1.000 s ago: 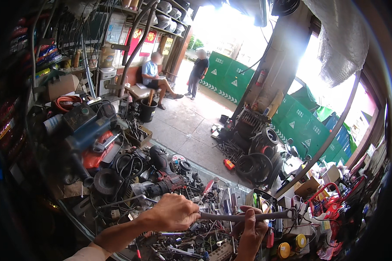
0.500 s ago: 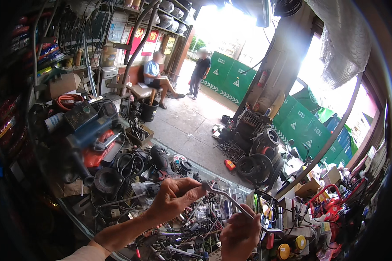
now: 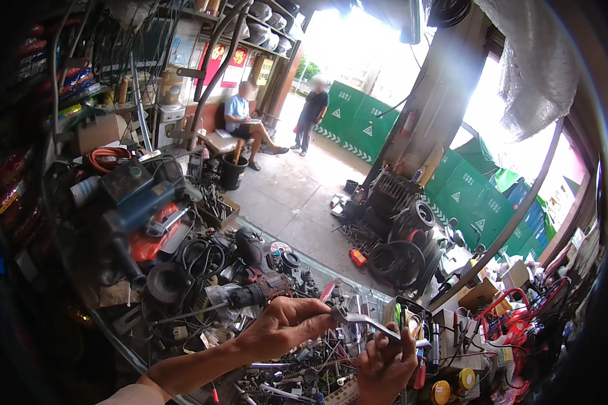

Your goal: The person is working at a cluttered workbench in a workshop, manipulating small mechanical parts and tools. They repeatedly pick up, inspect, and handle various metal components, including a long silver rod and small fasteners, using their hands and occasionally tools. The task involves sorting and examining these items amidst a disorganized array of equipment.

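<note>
My left hand (image 3: 294,320) pinches the ring end of a bent metal wrench (image 3: 368,320) above the cluttered workbench. Whether a small part sits in that ring I cannot make out. My right hand (image 3: 385,364) grips the wrench's other end. Under and around my hands lie loose metal tools and parts. A red and black power tool (image 3: 263,290) lies just beyond my left hand, and an open box of tools (image 3: 409,304) stands beyond my right.
Two people, one seated (image 3: 240,115) and one standing (image 3: 312,111), are at the entrance, with a black bucket (image 3: 233,172) nearby. Tyres (image 3: 395,260) are piled right of the concrete floor (image 3: 287,202). Cables and red equipment (image 3: 513,324) crowd the bench's right; machines (image 3: 142,209) its left.
The wrench has turned from a level position to a slanted, bent-side view, then flattened a little. My left hand has moved rightward; my right hand's fingers have shifted their hold.
</note>
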